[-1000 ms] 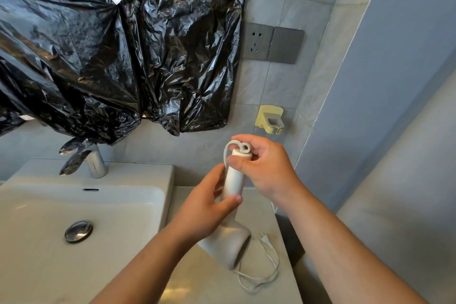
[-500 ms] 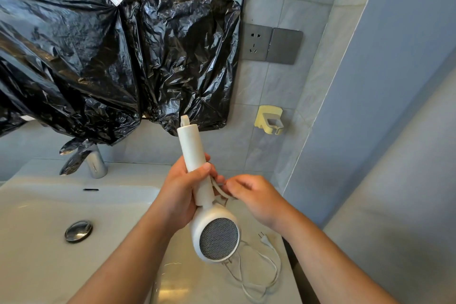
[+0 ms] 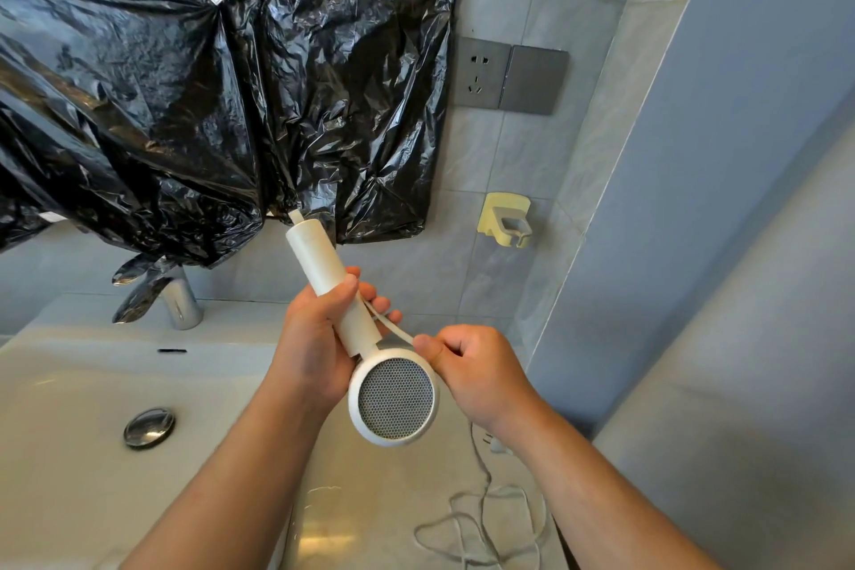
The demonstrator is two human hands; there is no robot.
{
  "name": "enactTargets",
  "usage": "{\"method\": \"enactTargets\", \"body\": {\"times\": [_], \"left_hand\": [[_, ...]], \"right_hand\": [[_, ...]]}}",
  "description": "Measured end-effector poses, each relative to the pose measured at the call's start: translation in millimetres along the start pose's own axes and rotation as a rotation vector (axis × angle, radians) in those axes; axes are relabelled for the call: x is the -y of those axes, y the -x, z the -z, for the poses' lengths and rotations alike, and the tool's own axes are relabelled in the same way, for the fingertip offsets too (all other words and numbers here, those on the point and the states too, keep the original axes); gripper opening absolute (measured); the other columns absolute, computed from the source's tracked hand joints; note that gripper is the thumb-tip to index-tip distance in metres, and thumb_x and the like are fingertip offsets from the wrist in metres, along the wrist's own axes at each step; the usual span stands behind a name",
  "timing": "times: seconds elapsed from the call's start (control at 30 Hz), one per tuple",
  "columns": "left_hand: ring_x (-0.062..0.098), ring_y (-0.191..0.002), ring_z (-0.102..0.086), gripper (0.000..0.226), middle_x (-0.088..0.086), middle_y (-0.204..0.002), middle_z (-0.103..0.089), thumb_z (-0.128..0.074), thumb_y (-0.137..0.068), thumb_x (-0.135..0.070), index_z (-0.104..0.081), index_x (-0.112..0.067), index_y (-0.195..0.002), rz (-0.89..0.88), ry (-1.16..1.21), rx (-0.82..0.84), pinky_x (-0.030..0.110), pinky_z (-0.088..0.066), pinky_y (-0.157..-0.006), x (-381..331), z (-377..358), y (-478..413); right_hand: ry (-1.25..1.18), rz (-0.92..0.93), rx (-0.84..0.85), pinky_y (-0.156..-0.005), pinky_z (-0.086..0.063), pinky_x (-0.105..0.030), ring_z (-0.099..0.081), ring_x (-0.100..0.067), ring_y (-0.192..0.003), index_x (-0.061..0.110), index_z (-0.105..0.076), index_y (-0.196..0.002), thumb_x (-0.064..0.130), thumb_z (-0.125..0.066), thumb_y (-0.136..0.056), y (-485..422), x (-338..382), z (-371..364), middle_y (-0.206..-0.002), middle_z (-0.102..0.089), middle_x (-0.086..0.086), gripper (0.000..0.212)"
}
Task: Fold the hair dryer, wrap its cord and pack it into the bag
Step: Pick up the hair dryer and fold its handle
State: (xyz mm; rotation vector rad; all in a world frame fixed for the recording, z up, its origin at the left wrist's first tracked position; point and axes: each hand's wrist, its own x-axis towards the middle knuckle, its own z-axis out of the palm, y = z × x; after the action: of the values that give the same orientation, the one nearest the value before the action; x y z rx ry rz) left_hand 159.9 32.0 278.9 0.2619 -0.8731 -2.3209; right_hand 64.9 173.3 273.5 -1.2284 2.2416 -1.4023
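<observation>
A white hair dryer [image 3: 393, 398] is held over the counter, handle pointing up and away, its round mesh grille facing me. My left hand [image 3: 319, 338] grips the lower part of the handle. My right hand [image 3: 472, 370] pinches the white cord [image 3: 391, 328] just beside the dryer's head, the cord running taut behind the handle. The rest of the cord [image 3: 481, 518] lies in loose loops on the counter, with the plug [image 3: 495, 444] near my right forearm. No bag for packing is visible.
A white sink [image 3: 92, 407] with a chrome drain and faucet [image 3: 180, 305] fills the left. Black plastic sheeting [image 3: 208, 83] covers the wall above. A grey socket plate [image 3: 509, 79] and a yellow wall holder [image 3: 504, 220] are on the tiles. A blue wall stands at right.
The dryer was turned so its handle points up and the grille faces me. My left hand shifted up onto the handle; my right hand dropped from the handle's end to the cord beside the head.
</observation>
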Motion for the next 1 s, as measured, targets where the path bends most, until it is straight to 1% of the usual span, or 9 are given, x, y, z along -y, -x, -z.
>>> {"method": "enactTargets", "body": {"times": [0.13, 0.27, 0.37, 0.5, 0.67, 0.77, 0.87, 0.93, 1.0], "left_hand": [[0.022, -0.061, -0.058, 0.024, 0.006, -0.069, -0.055, -0.058, -0.076, -0.010, -0.052, -0.010, -0.099, -0.069, 0.025, -0.057, 0.040, -0.057, -0.067, -1, 4, -2], [0.022, -0.060, -0.057, 0.026, 0.005, -0.067, -0.055, -0.058, -0.073, -0.008, -0.051, -0.009, -0.098, -0.064, 0.076, -0.049, 0.038, -0.057, -0.066, 3, -1, 6], [0.023, -0.061, -0.058, 0.029, 0.007, -0.067, -0.057, -0.058, -0.071, -0.009, -0.052, -0.008, -0.099, -0.046, 0.084, -0.032, 0.036, -0.058, -0.065, 7, -2, 10], [0.023, -0.061, -0.059, 0.030, 0.008, -0.068, -0.058, -0.059, -0.069, -0.009, -0.055, -0.007, -0.099, -0.006, 0.061, -0.009, 0.036, -0.057, -0.065, 6, -1, 14], [0.026, -0.072, -0.066, 0.039, 0.013, -0.080, -0.064, -0.065, -0.069, -0.011, -0.055, -0.005, -0.107, 0.018, 0.058, -0.023, 0.040, -0.059, -0.073, 4, 2, 12], [0.027, -0.095, -0.063, 0.050, 0.012, -0.099, -0.062, -0.069, -0.071, -0.031, -0.054, -0.006, -0.111, -0.067, -0.284, -0.134, 0.046, -0.050, -0.089, -1, 6, 12], [0.027, -0.120, -0.053, 0.075, 0.010, -0.129, -0.053, -0.061, -0.074, -0.047, -0.046, -0.005, -0.135, -0.625, -1.058, -0.315, 0.046, -0.041, -0.106, -14, 21, 20], [0.031, -0.129, -0.048, 0.067, 0.015, -0.136, -0.054, -0.062, -0.081, -0.039, -0.051, 0.000, -0.134, -1.120, -1.598, 0.127, 0.048, -0.036, -0.110, -28, 24, 20], [0.029, -0.132, -0.048, 0.066, 0.011, -0.136, -0.058, -0.063, -0.080, -0.046, -0.057, -0.006, -0.133, -1.145, -1.989, 0.594, 0.052, -0.032, -0.112, -38, 20, 11]], "right_hand": [[-0.261, -0.093, 0.131, -0.057, -0.035, -0.017, -0.046, 0.004, -0.053, 0.032, -0.064, -0.072, 0.050, -0.061, -0.083, 10, -1, -9, -0.054, -0.054, 0.020, 0.022], [-0.432, -0.170, 0.402, -0.069, -0.047, -0.021, -0.061, -0.009, -0.083, 0.021, -0.061, -0.117, 0.064, -0.075, -0.062, 12, -5, -9, -0.093, -0.067, 0.006, 0.071], [-0.476, -0.237, 0.508, -0.050, -0.034, -0.020, -0.052, -0.011, -0.073, 0.023, -0.058, -0.124, 0.052, -0.069, -0.067, 8, -6, -3, -0.087, -0.060, 0.004, 0.065], [-0.535, -0.283, 0.702, -0.056, -0.030, -0.029, -0.045, -0.026, -0.086, 0.030, -0.049, -0.134, 0.057, -0.076, -0.064, 6, -14, -2, -0.103, -0.052, -0.010, 0.081], [-0.451, -0.233, 0.644, -0.045, -0.029, -0.020, -0.045, -0.012, -0.066, 0.018, -0.055, -0.123, 0.043, -0.067, -0.066, 4, -7, -3, -0.083, -0.054, 0.000, 0.063], [-0.481, -0.274, 0.539, -0.057, -0.045, -0.017, -0.060, -0.007, -0.075, 0.016, -0.057, -0.123, 0.032, -0.071, -0.062, 1, -3, 5, -0.087, -0.064, 0.005, 0.064], [-0.329, -0.278, 0.454, -0.082, -0.054, -0.028, -0.065, -0.013, -0.092, 0.020, -0.056, -0.124, 0.039, -0.078, -0.052, -9, -6, 18, -0.100, -0.067, 0.001, 0.077], [-0.161, -0.256, 0.442, -0.092, -0.054, -0.035, -0.067, -0.015, -0.099, 0.026, -0.054, -0.126, 0.044, -0.079, -0.051, -11, -5, 25, -0.108, -0.068, 0.001, 0.081], [-0.042, -0.250, 0.447, -0.096, -0.052, -0.037, -0.065, -0.012, -0.104, 0.028, -0.049, -0.133, 0.047, -0.079, -0.050, -13, -2, 27, -0.115, -0.066, 0.006, 0.090]]}}
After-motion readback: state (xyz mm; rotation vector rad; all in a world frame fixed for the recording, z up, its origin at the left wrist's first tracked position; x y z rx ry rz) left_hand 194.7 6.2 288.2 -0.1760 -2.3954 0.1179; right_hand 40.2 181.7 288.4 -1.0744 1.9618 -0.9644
